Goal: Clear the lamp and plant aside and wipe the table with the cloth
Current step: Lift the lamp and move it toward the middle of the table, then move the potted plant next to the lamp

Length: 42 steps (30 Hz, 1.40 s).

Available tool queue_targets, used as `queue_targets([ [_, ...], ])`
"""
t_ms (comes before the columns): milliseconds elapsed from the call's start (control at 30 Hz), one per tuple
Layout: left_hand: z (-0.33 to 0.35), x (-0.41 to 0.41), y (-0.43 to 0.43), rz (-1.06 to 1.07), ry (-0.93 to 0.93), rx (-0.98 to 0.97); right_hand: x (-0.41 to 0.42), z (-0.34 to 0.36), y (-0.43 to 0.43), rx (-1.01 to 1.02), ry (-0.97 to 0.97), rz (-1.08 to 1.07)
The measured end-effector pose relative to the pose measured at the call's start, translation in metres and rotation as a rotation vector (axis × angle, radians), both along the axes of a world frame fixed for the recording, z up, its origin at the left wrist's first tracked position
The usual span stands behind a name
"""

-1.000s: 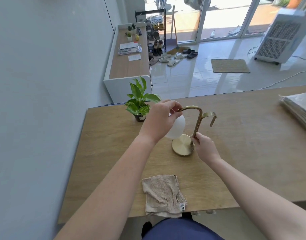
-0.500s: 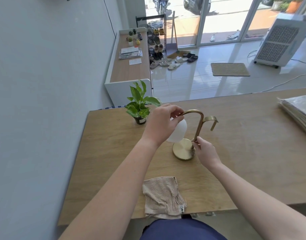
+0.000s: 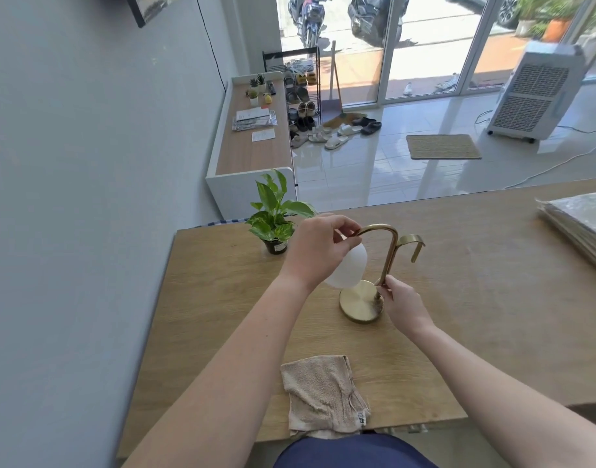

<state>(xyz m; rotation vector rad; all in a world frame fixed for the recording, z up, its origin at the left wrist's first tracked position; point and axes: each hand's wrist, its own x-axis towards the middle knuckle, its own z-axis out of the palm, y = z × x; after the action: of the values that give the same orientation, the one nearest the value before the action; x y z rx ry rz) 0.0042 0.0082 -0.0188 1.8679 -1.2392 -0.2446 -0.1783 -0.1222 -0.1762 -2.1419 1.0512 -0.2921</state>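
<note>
A brass lamp (image 3: pixel 387 258) stands near the middle of a wooden surface (image 3: pixel 475 298), its round base flat on the wood. The left hand (image 3: pixel 318 249) is closed over the top of the white shade, fingers pinching where the curved arm meets it; the right hand (image 3: pixel 403 304) pinches the lower stem just above the base. A small potted plant (image 3: pixel 274 222) sits beside the left hand, toward the far left corner. A folded beige cloth (image 3: pixel 323 395) lies at the near edge, slightly overhanging. A stack of wrapped sheets (image 3: pixel 580 224) rests at the far right. Beyond, a low cabinet (image 3: pixel 252 153) lines the wall.
</note>
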Motion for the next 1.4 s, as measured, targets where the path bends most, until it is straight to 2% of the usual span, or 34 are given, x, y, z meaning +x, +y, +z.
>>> queue_targets([
  [167, -0.005, 0.006, 0.008, 0.010, 0.108, -0.067, 0.001, 0.004, 0.004, 0.009, -0.010, -0.045],
  [300, -0.029, 0.023, 0.042, 0.144, 0.134, -0.143, -0.003, 0.003, 0.016, -0.035, -0.118, -0.204],
  [367, -0.050, 0.035, 0.068, 0.236, 0.194, -0.122, -0.003, 0.000, 0.023, -0.071, -0.175, -0.237],
  [500, -0.095, 0.059, 0.116, 0.399, 0.439, -0.025, 0.007, -0.004, 0.039, -0.054, -0.245, -0.310],
  [667, -0.133, 0.082, 0.144, 0.547, 0.697, 0.014, 0.024, -0.009, 0.070, 0.048, -0.384, -0.643],
  [733, -0.143, 0.090, 0.147, 0.572, 0.755, 0.030, 0.033, -0.013, 0.085, 0.137, -0.385, -0.608],
  [900, -0.158, 0.118, 0.140, 0.550, 0.851, 0.072, 0.084, -0.018, 0.110, 0.391, -0.377, -0.295],
  [1033, -0.165, 0.147, 0.116, 0.477, 0.904, 0.109, 0.153, -0.009, 0.100, 0.581, -0.407, -0.204],
  [1233, -0.169, 0.185, 0.071, 0.382, 0.988, 0.093, 0.241, -0.010, 0.064, 0.758, -0.520, -0.261],
  [1400, -0.175, 0.204, 0.048, 0.363, 1.053, 0.086, 0.274, -0.023, 0.048, 0.849, -0.581, -0.332],
])
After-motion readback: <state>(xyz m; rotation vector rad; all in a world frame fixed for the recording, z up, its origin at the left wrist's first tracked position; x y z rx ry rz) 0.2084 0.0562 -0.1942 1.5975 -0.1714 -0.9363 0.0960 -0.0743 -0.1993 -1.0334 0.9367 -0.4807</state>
